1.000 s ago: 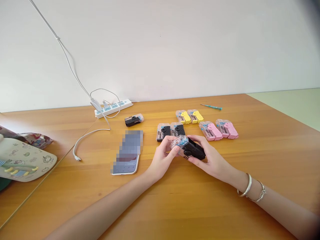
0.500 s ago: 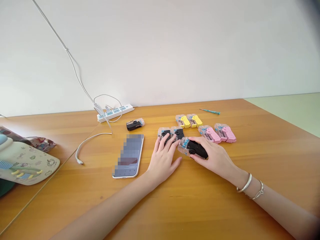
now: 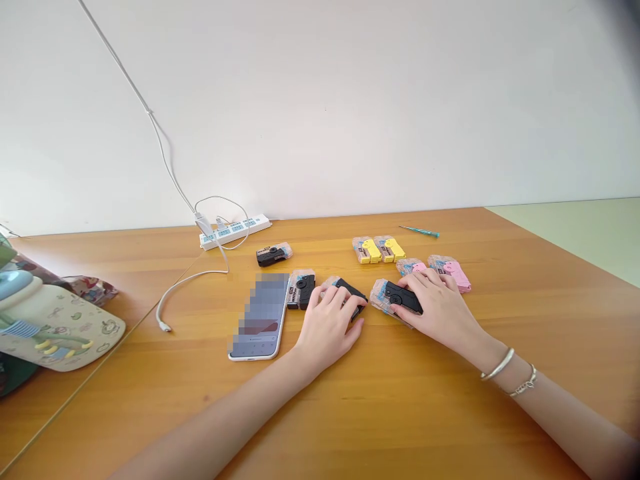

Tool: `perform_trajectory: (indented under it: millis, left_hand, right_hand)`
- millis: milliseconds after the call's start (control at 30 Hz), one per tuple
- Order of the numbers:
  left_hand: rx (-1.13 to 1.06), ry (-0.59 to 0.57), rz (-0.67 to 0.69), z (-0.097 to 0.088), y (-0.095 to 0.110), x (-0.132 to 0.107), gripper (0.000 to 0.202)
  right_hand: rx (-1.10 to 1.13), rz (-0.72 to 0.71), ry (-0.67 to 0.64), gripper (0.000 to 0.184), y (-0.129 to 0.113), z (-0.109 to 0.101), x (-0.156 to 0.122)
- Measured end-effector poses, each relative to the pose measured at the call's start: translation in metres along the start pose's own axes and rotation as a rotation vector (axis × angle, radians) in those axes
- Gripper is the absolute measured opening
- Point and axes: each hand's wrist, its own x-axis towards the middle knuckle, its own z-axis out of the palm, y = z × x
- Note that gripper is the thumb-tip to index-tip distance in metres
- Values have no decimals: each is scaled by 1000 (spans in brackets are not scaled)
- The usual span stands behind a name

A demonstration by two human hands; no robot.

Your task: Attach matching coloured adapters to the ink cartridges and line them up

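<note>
My left hand (image 3: 327, 323) curls its fingers over a black-and-clear plastic gadget (image 3: 353, 293) that lies slanted on the table; its near side is partly hidden. Just left of it, another black-and-clear gadget (image 3: 302, 290) rests against the phone's edge. My right hand (image 3: 440, 303) grips a third such gadget (image 3: 400, 297) from its right end, thumb in front and fingers behind. Behind that hand are two pink-and-clear gadgets (image 3: 454, 272), one partly covered by the fingers. A yellow-and-clear pair (image 3: 380, 250) lies farther back. One more black gadget (image 3: 273, 254) sits alone behind the phone.
A phone (image 3: 260, 317) lies left of my hands. A white power strip (image 3: 235, 232) with a white cable (image 3: 183, 281) is near the wall. At the left edge stands a patterned cream bottle (image 3: 65, 323). A thin teal screwdriver (image 3: 420, 231) lies at the back.
The two black gadgets under my left hand have come apart: one now sits left by the phone, the other slanted under my fingers. My right hand has shifted slightly right with its gadget.
</note>
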Motion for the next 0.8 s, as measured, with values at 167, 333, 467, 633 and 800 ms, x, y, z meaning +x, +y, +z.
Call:
perform_trajectory:
  millis: [167,333,467,633,800]
  left_hand:
    - [-56,23,-29,0,0,-1,29]
    - [-46,31,-56,5,-6,-2,47]
    - [-55,-27,-70,7,-7,-3,42]
    - [-129,-51,-7,1,-1,-2,26]
    - [-154,-36,-6,2,0,-3,35]
  right_hand:
    - [-16,1,26,22,-3,3,-1]
    - [-27,46,34,23,-6,6,-3]
    - [4,26,30,18,-9,6,-3]
    - [44,-26,39,12,-11,5,-3]
    - [106,0,37,14,-10,4,-3]
